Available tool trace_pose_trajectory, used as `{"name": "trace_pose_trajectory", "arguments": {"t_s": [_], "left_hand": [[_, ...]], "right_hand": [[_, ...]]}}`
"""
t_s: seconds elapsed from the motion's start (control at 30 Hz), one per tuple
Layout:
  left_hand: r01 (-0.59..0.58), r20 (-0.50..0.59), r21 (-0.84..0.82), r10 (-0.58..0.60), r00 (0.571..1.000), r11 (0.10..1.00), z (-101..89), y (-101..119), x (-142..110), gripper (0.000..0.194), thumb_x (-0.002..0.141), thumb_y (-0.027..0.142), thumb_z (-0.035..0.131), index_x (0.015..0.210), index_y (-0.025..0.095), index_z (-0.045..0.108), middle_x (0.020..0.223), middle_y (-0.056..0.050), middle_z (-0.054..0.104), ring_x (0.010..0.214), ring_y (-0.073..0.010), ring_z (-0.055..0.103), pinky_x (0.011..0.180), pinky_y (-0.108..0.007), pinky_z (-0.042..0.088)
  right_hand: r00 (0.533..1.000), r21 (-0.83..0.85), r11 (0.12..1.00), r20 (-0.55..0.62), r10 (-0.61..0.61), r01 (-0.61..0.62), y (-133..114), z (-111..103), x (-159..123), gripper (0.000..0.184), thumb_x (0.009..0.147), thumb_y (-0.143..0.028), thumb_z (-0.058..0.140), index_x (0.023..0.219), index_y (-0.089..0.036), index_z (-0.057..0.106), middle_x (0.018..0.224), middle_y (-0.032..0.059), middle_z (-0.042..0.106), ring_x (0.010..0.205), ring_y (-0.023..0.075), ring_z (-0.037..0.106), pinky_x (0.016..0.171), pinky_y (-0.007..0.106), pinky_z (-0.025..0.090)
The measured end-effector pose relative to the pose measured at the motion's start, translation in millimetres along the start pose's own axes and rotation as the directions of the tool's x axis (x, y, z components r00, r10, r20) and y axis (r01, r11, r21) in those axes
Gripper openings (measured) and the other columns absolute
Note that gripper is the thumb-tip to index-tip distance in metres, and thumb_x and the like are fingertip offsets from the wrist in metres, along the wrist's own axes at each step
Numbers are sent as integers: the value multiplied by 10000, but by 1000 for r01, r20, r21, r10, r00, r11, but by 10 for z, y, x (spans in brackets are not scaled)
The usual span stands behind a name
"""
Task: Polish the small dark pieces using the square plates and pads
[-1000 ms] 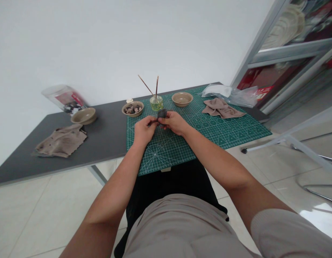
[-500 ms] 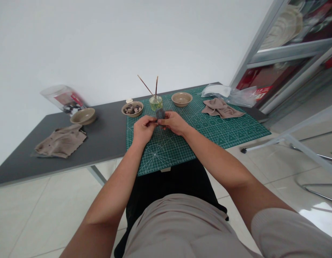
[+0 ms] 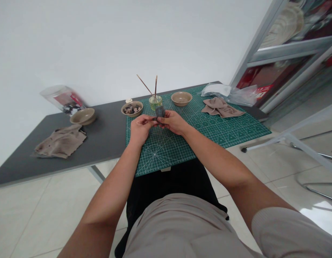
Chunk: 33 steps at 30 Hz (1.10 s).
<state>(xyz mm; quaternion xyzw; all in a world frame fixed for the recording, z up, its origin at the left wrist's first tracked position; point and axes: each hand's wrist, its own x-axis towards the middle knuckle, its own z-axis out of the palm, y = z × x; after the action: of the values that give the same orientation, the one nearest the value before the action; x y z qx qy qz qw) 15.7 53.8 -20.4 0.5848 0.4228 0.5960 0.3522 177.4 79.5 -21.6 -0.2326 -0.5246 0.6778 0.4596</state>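
Note:
Over the green cutting mat (image 3: 168, 150), my right hand (image 3: 172, 122) grips a dark grey, rounded lump (image 3: 160, 111) between thumb and fingers. My left hand (image 3: 141, 128) meets it from the other side, its thumb and fingertips pinched together at the lump's lower left edge. What that pinch holds is too small to make out. Just beyond the hands stand a bowl of brown and dark pieces (image 3: 132, 108) and a glass jar (image 3: 155, 101) with two thin sticks in it.
A tan bowl (image 3: 181, 99) and a crumpled brown cloth (image 3: 222, 107) lie on the mat, with plastic bags (image 3: 229, 92) behind. Leftward on the dark table (image 3: 107, 139) are another bowl (image 3: 83, 116), a second cloth (image 3: 61, 141) and a clear container (image 3: 62, 98). A wall rises behind.
The grey lump has been turned more upright in my right hand and shifted slightly left. My left hand has moved a little left, its thumb now stretched toward the lump.

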Motion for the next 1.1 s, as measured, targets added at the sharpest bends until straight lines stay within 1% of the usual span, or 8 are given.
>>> {"name": "trace_pose_trajectory", "arguments": {"t_s": [0.17,0.43,0.57,0.7,0.77,0.93,1.0,1.1], "left_hand": [[-10,-1,58,10,1000,998,-7,-9,-2,158,641,272,769,681,186,643,686,15,689,610,-139,654,643,-301,560],[18,44,-42,-16,999,999,-15,-20,3,153,629,258,765,706,183,657,713,6,700,608,-143,654,657,-320,567],[-9,44,39,8,999,999,-33,-19,6,114,637,235,754,693,183,669,676,14,683,601,-135,638,643,-296,543],[-37,47,124,32,998,992,-46,-8,4,79,625,190,750,684,182,699,645,22,676,598,-122,615,618,-265,509],[-24,45,91,20,999,996,-39,-5,3,88,618,192,756,677,179,692,656,20,684,602,-124,621,621,-267,515],[-9,79,-88,16,997,996,-11,-35,19,153,629,235,786,701,173,665,677,14,686,596,-132,640,631,-284,540],[-43,40,-81,47,998,996,-18,-54,35,164,651,245,784,733,176,660,689,18,676,599,-127,633,627,-278,536],[-146,-146,17,147,978,989,-43,-63,54,158,694,253,758,776,185,641,710,30,646,606,-109,603,623,-256,518]], "right_hand": [[1000,-33,999,0,4,-4,6,1,-3,475,561,-455,915,820,-168,638,686,-23,651,576,94,553,494,200,417],[999,-41,999,-24,22,-23,-21,7,-10,494,536,-483,919,761,-152,631,646,-15,637,542,86,520,475,204,374],[1000,-62,998,17,17,-16,-38,38,-25,481,558,-461,914,794,-158,623,658,-29,625,547,80,501,476,202,362],[999,-92,996,32,8,-5,-36,40,-26,471,548,-449,920,768,-157,622,651,-34,618,538,74,486,459,197,349],[1000,-71,997,24,11,-9,-27,24,-19,477,550,-473,914,762,-154,629,646,-29,620,541,77,495,456,195,353],[1000,-27,999,-11,18,-18,-7,-21,-2,465,557,-485,909,733,-151,637,624,-18,628,519,78,507,451,198,368],[999,-14,1000,-48,0,-1,3,-29,2,442,580,-482,895,753,-157,650,651,-6,658,537,90,544,466,200,396],[990,-26,999,-134,-47,44,34,-28,16,386,644,-460,847,841,-171,684,752,17,711,637,132,628,528,223,467]]}}
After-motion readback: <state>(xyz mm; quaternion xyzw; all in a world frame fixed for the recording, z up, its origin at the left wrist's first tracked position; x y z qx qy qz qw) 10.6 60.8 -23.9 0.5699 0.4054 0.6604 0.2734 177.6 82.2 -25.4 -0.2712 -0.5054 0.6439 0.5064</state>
